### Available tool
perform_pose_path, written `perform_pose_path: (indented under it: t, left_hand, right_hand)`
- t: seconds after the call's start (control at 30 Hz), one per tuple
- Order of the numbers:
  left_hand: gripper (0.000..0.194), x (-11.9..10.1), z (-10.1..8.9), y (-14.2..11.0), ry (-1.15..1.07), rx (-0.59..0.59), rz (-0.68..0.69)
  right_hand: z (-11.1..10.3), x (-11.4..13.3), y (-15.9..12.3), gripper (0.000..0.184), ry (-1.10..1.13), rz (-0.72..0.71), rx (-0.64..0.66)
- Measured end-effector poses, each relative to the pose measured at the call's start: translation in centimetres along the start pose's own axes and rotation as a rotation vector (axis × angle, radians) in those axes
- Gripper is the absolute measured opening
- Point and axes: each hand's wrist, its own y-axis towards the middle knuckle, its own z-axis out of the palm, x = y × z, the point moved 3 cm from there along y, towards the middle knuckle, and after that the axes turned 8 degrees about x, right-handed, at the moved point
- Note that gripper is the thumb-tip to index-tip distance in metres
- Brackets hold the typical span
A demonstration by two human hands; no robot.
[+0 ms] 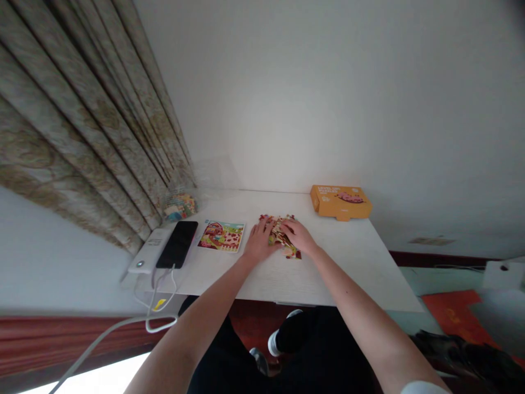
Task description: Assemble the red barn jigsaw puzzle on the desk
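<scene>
On the white bench (336, 262) lie an orange box (340, 202), a phone (177, 244) and a picture card (221, 236). The puzzle pieces (281, 235) are in a heap near the bench middle. The left hand (258, 241) and the right hand (299, 236) rest open on them, not gripping.

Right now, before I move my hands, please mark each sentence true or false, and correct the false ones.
1. The left hand and right hand rest on the puzzle pieces: true.
2. The black smartphone lies on the orange box: false; it lies on a white power bank.
3. The picture card lies right of the right hand: false; it lies left of the left hand.
4. A clear plastic bag lies beside the curtain: true.
</scene>
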Motion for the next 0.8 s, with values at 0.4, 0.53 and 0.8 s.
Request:
perform_pose_path:
  t: [0.4, 0.53, 0.8]
  left_hand:
    - [0.045, 1.5, -0.8, 5.8, 0.026, 0.029, -0.158]
    - [0.052, -1.0, 0.3, 2.1, 0.031, -0.002, 0.039]
    - [0.049, -5.2, 0.8, -2.3, 0.059, 0.079, 0.252]
  right_hand:
    - [3.5, 0.3, -8.1, 0.050, -0.261, 0.361, -0.187]
    - [2.6, -1.6, -4.4, 0.052, -0.190, 0.435, -0.240]
    - [0.3, -0.3, 3.5, 0.046, -0.026, 0.275, -0.020]
